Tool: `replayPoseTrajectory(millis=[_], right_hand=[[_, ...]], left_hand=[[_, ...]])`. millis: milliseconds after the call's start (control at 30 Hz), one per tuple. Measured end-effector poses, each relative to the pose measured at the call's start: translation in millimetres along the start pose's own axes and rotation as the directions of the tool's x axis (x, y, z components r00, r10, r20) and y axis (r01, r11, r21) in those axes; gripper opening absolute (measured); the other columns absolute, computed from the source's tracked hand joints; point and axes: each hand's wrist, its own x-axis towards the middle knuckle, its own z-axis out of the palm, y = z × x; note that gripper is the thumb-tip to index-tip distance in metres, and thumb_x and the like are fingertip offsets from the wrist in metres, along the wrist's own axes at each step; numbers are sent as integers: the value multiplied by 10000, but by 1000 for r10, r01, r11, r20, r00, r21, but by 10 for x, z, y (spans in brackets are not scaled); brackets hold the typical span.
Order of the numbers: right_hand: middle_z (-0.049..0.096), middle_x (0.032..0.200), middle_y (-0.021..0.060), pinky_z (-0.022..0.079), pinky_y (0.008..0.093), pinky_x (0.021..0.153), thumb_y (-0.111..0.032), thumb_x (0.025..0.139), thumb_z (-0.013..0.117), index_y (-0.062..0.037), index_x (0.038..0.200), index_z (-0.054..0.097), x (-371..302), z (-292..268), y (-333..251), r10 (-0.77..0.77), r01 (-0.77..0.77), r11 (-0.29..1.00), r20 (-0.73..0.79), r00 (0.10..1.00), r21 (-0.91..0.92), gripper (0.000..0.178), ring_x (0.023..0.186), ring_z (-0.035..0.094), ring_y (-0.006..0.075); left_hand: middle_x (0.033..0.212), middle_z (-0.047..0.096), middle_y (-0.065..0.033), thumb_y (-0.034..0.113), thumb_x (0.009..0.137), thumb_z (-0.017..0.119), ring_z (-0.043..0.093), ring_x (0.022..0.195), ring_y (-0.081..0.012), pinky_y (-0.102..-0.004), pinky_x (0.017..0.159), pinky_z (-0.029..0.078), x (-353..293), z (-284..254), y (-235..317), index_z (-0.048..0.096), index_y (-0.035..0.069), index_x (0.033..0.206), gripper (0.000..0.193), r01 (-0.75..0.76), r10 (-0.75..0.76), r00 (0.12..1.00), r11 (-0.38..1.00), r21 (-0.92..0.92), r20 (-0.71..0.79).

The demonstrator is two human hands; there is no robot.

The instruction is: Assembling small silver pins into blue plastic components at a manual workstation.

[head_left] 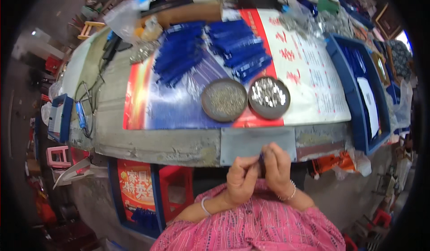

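Both hands meet just below the near edge of the surface point(179, 148), close to the person's chest, where small work can be steadied and seen well. The left hand point(240, 181) and the right hand point(277, 170) press together around a small dark blue piece point(261, 160), which stands roughly upright between them. The fingers point(244, 165) of the left hand are curled shut against one side of the piece, and those of the right hand close on the other side, so both hands pinch it at once; only its top end shows above the fingertips. What exactly is being done to it is too small to tell.

On the surface, well apart from the hands but within easy reach straight ahead, sit two round dark dishes side by side and touching: the left dish point(224, 100) holds a fine layer of tiny greyish bits, the right dish point(269, 97) holds shiny silver bits. Beyond them lie two loose heaps of blue strips point(210, 49), probably the same kind as the piece in hand. They rest on a printed sheet point(309, 81) that covers the middle of the surface. A blue tray point(347, 87) stands along the right side.
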Motion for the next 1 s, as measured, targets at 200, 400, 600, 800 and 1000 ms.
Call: replayPoseTrajectory(millis=[200, 400, 600, 800, 1000], right_hand=[[535, 724, 104, 426, 334, 574, -2, 754, 648, -12, 890, 522, 90, 7, 106, -301, 298, 952, -48, 952, -69, 186, 604, 525, 257], [523, 727, 83, 364, 372, 643, -27, 820, 568, -23, 909, 489, 18, 51, 99, -415, 383, 839, 2, 910, -385, 119, 591, 493, 259], [531, 698, 90, 407, 337, 598, -29, 827, 575, -14, 858, 530, -6, -28, -2, 312, -332, 916, 120, 943, 227, 57, 606, 512, 252], [557, 714, 73, 426, 325, 581, 3, 752, 654, -10, 846, 553, 34, 85, 210, -286, 282, 958, -99, 953, -54, 138, 614, 525, 236], [557, 745, 70, 401, 385, 711, -7, 779, 622, -24, 887, 519, -25, 155, 228, -320, 288, 931, -121, 940, -223, 150, 628, 527, 235]], left_hand=[[1017, 591, -88, -27, 935, 464, 570, 888, -90, -217, 775, 482, 138, 52, 85, 469, -34, 1161, 225, -57, 58, 998, 998, 38, -34], [1038, 587, -94, -25, 934, 470, 565, 929, -103, -228, 840, 458, 103, 55, 61, 458, -37, 1163, 229, -30, 31, 999, 999, 23, -43], [933, 574, -64, -24, 938, 468, 517, 760, -53, -201, 672, 456, 65, 17, -19, 472, -10, 1126, 189, 24, -27, 999, 996, -81, -38], [903, 549, -43, -14, 935, 476, 469, 675, -47, -182, 588, 408, 99, 30, 8, 459, 29, 1085, 157, -70, 74, 996, 994, 90, -48], [891, 572, -58, -56, 922, 480, 494, 724, -55, -189, 641, 418, 84, -6, 0, 477, 1, 1089, 177, -29, 30, 997, 1000, 6, -69]])
